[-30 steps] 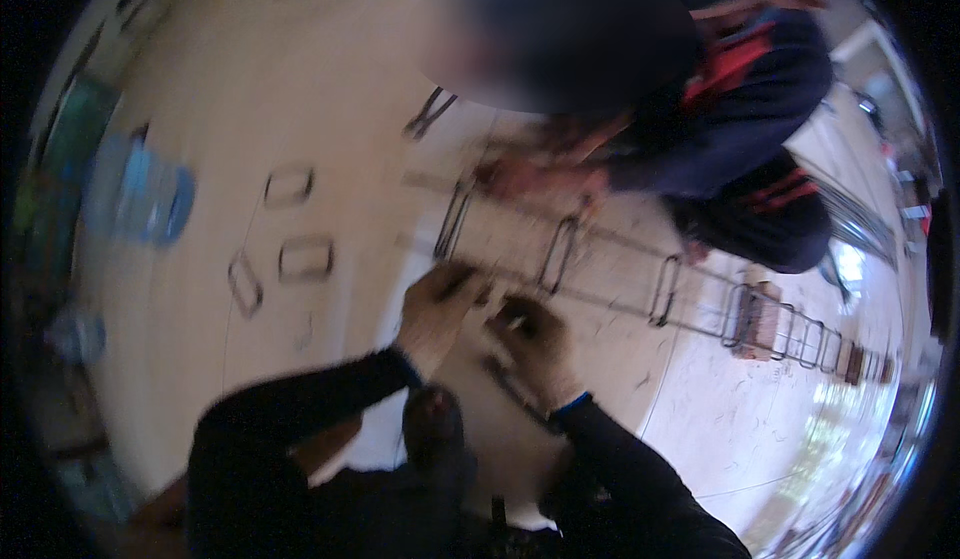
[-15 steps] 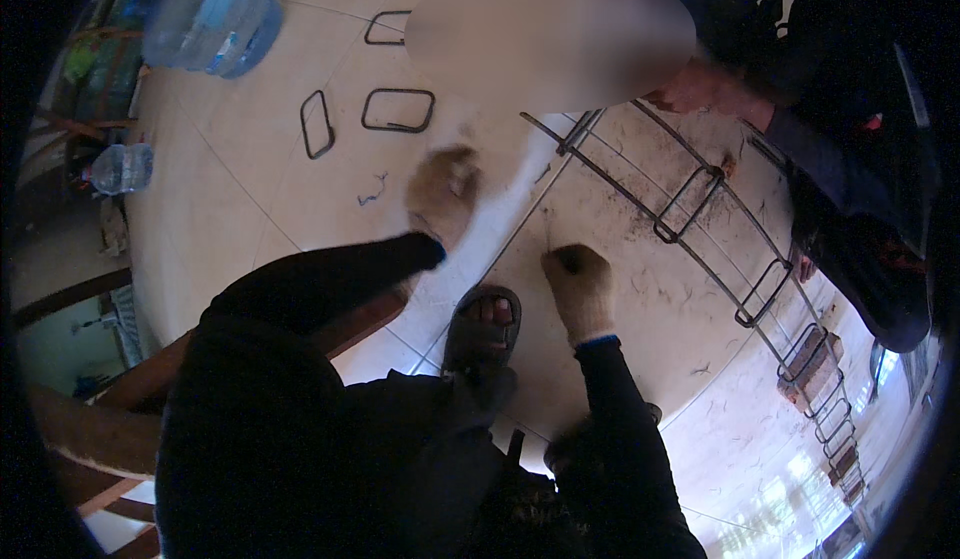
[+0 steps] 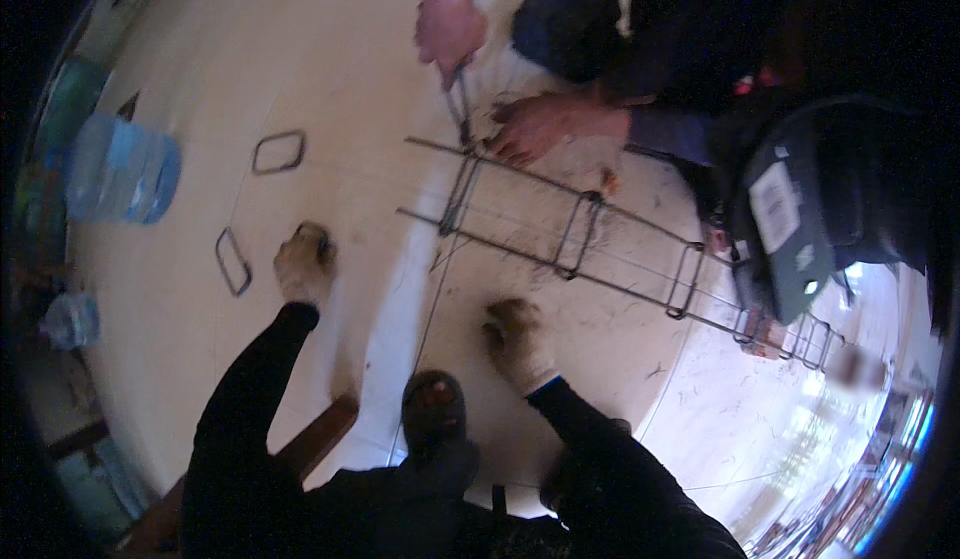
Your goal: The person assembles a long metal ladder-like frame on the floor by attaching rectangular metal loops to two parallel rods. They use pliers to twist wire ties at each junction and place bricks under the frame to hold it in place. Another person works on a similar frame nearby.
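Note:
My left hand [image 3: 305, 267], in a tan work glove, is down at the floor with its fingers closed. A dark bent edge shows at its fingertips, where a rectangular steel stirrup lay; the glove covers most of that stirrup. Two more stirrups, one [image 3: 278, 152] beyond the hand and another [image 3: 233, 262] to its left, lie flat. My right hand [image 3: 520, 339], gloved too, is curled above the floor on the near side of a steel rebar cage [image 3: 570, 271]. It is blurred, and what it grips cannot be made out.
Across the cage, a co-worker's hand [image 3: 450, 29] works a pincer-like tool [image 3: 459, 109] at a joint, and the other hand [image 3: 560, 124] steadies the bars. A brick [image 3: 763, 335] supports the cage's far right part. Water jug [image 3: 125, 169] and smaller bottle [image 3: 70, 319] stand left.
My view has swung, so things sit lower and further left. My left hand has come onto the nearest stirrup, now mostly covered. The co-worker's hands and tool have come into sight.

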`<action>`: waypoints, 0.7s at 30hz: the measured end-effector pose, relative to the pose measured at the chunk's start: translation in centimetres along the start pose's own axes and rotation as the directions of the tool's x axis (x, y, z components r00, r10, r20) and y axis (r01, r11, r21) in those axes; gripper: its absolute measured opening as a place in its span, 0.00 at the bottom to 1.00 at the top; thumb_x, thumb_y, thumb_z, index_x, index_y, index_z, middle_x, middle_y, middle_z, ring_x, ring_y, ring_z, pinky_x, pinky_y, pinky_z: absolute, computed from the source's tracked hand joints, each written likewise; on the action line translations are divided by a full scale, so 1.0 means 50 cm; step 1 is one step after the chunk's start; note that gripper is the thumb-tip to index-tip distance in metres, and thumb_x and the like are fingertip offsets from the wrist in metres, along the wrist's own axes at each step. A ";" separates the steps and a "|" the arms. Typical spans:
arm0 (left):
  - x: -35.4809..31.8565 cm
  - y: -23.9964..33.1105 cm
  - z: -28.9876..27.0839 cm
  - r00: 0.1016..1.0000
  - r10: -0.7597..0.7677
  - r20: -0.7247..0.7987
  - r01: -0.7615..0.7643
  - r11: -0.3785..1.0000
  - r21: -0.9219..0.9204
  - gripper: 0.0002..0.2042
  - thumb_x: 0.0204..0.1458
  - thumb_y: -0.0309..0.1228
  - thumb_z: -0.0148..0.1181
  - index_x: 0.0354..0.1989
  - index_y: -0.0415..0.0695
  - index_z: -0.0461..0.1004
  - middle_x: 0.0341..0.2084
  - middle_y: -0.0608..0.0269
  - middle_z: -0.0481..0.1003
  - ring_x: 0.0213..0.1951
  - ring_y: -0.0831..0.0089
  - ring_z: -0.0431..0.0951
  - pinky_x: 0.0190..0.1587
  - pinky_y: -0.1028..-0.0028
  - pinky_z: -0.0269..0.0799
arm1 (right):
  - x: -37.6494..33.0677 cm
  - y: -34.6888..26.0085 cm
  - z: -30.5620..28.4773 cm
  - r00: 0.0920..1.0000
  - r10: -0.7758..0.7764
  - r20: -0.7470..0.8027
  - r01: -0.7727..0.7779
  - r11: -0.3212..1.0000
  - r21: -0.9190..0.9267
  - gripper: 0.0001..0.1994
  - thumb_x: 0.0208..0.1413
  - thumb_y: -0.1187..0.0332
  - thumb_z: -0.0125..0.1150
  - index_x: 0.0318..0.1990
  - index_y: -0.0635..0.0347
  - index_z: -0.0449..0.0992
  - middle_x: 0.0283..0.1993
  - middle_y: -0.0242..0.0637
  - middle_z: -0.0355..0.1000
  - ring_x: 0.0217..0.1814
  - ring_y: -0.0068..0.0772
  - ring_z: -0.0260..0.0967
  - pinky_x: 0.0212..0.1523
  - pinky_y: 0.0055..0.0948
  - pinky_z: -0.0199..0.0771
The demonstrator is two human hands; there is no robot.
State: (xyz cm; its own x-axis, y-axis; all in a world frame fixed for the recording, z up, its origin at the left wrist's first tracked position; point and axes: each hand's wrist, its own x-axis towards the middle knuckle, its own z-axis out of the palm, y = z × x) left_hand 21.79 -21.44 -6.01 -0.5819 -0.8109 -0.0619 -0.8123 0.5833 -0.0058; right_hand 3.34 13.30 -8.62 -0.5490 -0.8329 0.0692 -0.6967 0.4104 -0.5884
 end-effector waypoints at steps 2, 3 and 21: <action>-0.004 -0.002 0.014 1.000 0.018 -0.025 -0.018 1.000 -0.025 0.12 0.59 0.40 0.63 0.43 0.45 0.79 0.41 0.50 0.80 0.46 0.46 0.80 0.48 0.50 0.76 | -0.008 -0.001 -0.001 0.997 0.064 0.031 -0.066 0.995 0.079 0.15 0.58 0.62 0.67 0.50 0.57 0.84 0.51 0.45 0.80 0.57 0.52 0.76 0.60 0.48 0.76; -0.004 -0.009 0.019 0.999 0.017 -0.041 -0.018 1.000 -0.025 0.12 0.59 0.40 0.63 0.43 0.45 0.79 0.40 0.49 0.80 0.45 0.45 0.80 0.48 0.50 0.76 | -0.001 -0.001 -0.001 0.995 0.086 0.048 -0.091 0.987 0.130 0.15 0.58 0.62 0.68 0.50 0.57 0.84 0.51 0.45 0.80 0.56 0.53 0.76 0.59 0.48 0.76; -0.159 0.085 0.110 0.947 0.169 -0.275 -0.280 0.854 -0.438 0.14 0.69 0.36 0.57 0.53 0.37 0.77 0.45 0.43 0.81 0.49 0.44 0.82 0.49 0.59 0.77 | -0.110 -0.030 -0.080 0.940 0.214 0.265 -0.197 0.976 -0.087 0.14 0.60 0.67 0.60 0.53 0.49 0.80 0.55 0.39 0.74 0.57 0.48 0.73 0.51 0.44 0.77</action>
State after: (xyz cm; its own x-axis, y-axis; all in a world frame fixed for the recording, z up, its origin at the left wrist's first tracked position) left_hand 23.20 -12.23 -11.04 -0.6992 -0.6820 0.2147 -0.5492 0.7046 0.4493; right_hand 5.56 18.75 -4.88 -0.5426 -0.7940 -0.2741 -0.6122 0.5973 -0.5181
